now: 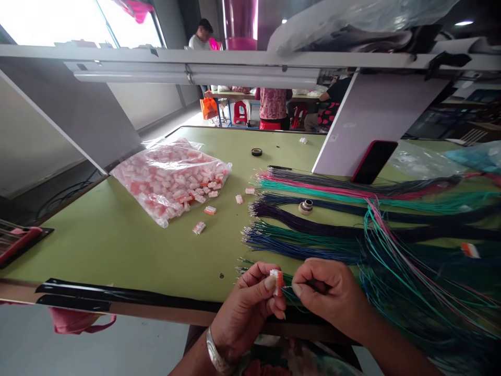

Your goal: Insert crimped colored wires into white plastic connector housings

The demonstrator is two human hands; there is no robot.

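My left hand (252, 300) pinches a small pink-and-white plastic connector (277, 281) between thumb and fingers at the table's near edge. My right hand (326, 295) is closed on a thin wire (288, 288), its tip right at the connector. Bundles of coloured wires (313, 230), teal, pink, purple, blue and dark, lie in rows across the green table (117, 245) and trail off to the right. A clear plastic bag full of the same connectors (168, 180) lies to the left, with several loose connectors (210, 210) spilled beside it.
A small metal ring (306, 207) sits among the wire bundles and a black tape roll (257, 152) lies further back. A phone (373, 161) leans on a white slanted panel (371, 115). People work at a far table (274, 104). A red-handled tool (18, 243) lies at far left.
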